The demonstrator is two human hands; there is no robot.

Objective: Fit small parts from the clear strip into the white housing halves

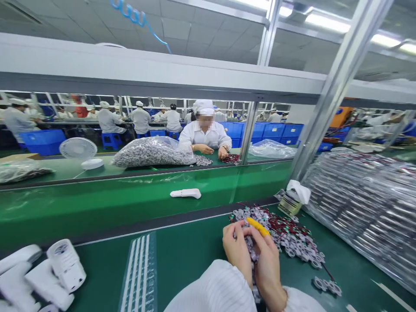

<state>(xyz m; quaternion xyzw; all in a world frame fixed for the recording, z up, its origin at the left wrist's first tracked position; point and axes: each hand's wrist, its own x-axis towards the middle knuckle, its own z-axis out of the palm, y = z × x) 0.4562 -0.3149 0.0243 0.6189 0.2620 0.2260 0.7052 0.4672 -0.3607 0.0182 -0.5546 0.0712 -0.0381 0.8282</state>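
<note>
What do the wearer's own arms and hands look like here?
Both sleeves are white and loose, with fine lines showing on the left one. The right hand wears a yellow cover on one finger; the left hand is bare.

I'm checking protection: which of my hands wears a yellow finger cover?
Your right hand; it wears the yellow finger cover, while no cover shows on your left hand.

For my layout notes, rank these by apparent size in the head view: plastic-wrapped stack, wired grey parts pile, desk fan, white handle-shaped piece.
1. Plastic-wrapped stack
2. Wired grey parts pile, partly hidden
3. Desk fan
4. White handle-shaped piece
</note>
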